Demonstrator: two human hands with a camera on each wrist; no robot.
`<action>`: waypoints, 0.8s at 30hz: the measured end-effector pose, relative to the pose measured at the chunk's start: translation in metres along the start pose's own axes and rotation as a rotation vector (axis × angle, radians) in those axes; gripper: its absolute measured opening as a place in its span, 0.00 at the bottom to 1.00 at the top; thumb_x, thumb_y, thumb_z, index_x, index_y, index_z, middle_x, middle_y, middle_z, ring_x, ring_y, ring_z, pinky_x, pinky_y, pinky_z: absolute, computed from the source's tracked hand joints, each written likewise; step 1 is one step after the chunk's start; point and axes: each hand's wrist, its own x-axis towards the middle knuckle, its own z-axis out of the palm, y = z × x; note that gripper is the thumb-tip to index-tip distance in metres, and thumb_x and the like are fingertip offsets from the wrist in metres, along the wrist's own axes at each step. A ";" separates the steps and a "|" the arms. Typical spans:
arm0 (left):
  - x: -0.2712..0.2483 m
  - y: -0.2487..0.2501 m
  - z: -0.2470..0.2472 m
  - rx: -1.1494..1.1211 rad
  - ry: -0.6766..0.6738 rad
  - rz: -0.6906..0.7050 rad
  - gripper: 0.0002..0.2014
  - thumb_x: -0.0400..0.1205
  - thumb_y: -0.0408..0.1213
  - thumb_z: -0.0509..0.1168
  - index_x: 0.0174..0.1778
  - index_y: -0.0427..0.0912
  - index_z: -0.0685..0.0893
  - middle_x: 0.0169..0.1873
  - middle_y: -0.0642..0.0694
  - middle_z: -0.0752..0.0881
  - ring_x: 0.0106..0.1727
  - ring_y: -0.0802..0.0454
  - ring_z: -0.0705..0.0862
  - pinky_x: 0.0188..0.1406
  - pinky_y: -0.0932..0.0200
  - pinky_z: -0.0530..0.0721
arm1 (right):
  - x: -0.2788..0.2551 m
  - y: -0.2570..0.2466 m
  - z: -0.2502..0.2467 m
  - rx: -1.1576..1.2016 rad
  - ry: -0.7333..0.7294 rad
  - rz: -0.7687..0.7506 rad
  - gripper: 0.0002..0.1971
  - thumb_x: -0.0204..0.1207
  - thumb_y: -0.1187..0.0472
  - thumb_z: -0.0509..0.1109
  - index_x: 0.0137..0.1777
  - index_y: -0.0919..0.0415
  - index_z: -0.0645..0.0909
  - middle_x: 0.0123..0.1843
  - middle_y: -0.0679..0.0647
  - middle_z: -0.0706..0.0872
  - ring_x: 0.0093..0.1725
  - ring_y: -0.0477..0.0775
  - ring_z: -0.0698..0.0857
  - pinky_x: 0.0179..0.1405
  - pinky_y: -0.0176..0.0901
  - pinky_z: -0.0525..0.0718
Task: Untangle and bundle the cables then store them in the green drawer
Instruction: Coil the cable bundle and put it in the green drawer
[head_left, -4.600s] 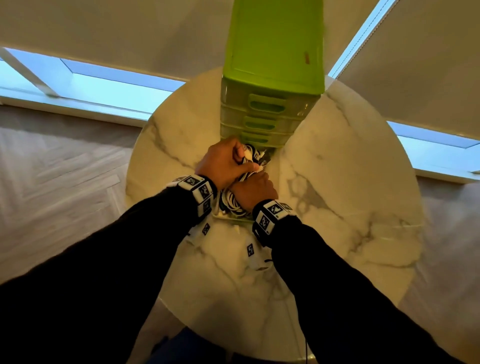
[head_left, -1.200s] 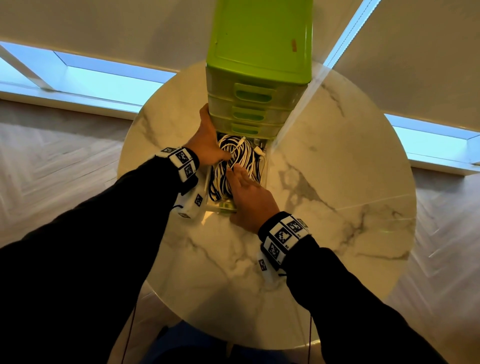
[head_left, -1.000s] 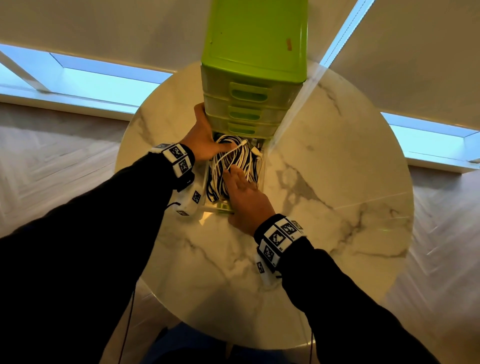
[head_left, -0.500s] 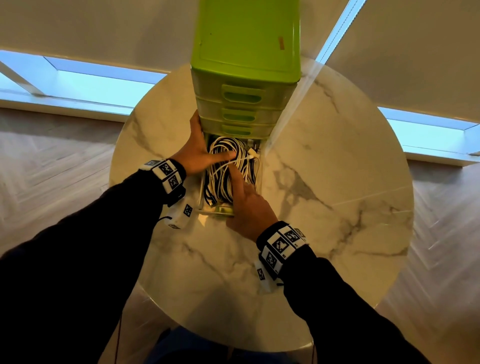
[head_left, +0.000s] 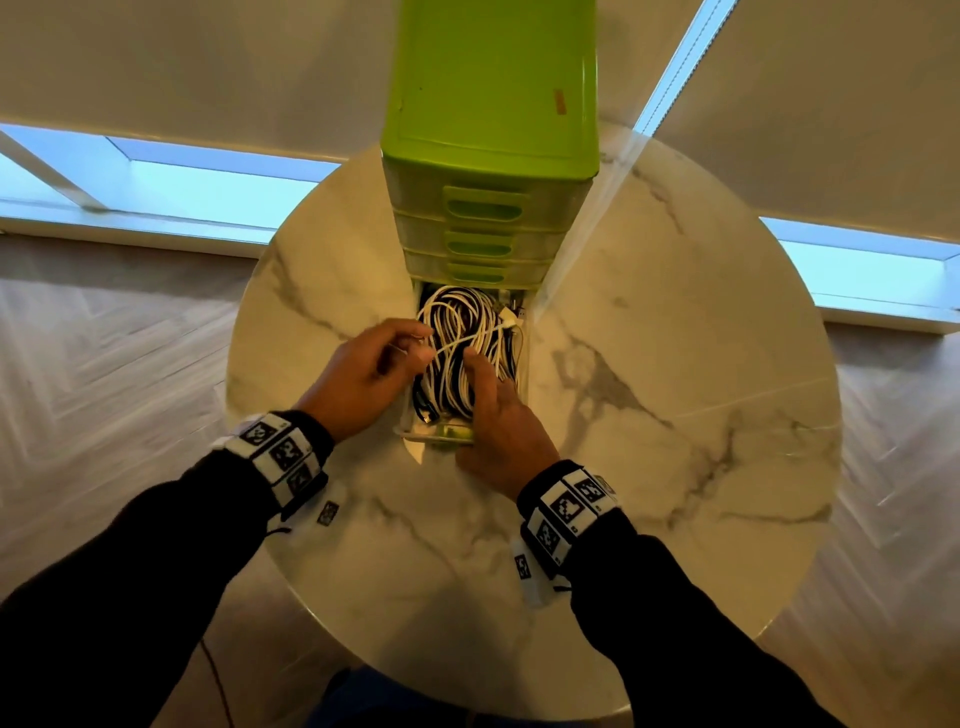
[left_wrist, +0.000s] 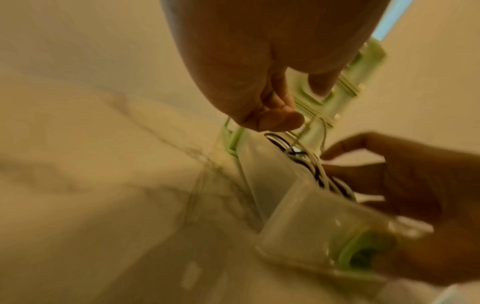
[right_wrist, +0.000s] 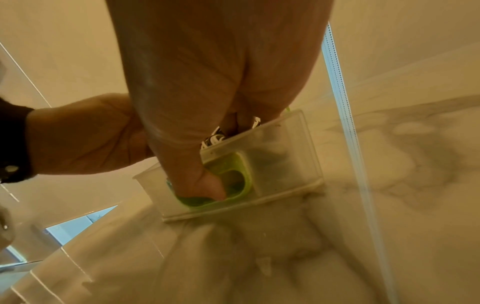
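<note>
While the cables (head_left: 462, 358) lay coiled in the open drawer (head_left: 436, 434), our left hand (head_left: 363, 374) pinched a white strand and our right hand (head_left: 498, 415) gripped the handle, so we judged tucking, then closing, came next.

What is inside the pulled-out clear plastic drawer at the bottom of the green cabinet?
The clear plastic drawer holds coiled black and white cables. The right hand covers its front corner, so anything beneath stays hidden.

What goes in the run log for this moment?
cables in open bottom drawer | left hand pinches white strand | right hand grips drawer handle
</note>
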 end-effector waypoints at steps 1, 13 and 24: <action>0.000 0.000 0.003 0.114 -0.021 0.099 0.12 0.86 0.43 0.69 0.64 0.47 0.86 0.48 0.51 0.87 0.47 0.57 0.85 0.50 0.66 0.82 | 0.000 0.002 0.003 0.013 0.021 -0.002 0.50 0.69 0.69 0.77 0.86 0.72 0.51 0.80 0.74 0.70 0.74 0.76 0.76 0.72 0.65 0.79; 0.010 0.012 0.031 0.509 -0.038 0.172 0.12 0.85 0.35 0.70 0.63 0.39 0.90 0.42 0.34 0.80 0.35 0.40 0.80 0.36 0.54 0.79 | -0.001 0.000 -0.004 0.092 0.097 0.009 0.45 0.66 0.57 0.85 0.79 0.66 0.65 0.69 0.63 0.81 0.64 0.61 0.82 0.63 0.46 0.81; -0.008 0.000 0.028 0.488 -0.142 0.420 0.20 0.86 0.39 0.60 0.67 0.32 0.87 0.41 0.38 0.79 0.38 0.45 0.76 0.35 0.54 0.76 | 0.051 -0.005 -0.020 0.046 0.272 0.260 0.18 0.82 0.61 0.72 0.70 0.64 0.80 0.65 0.62 0.85 0.64 0.63 0.84 0.64 0.50 0.80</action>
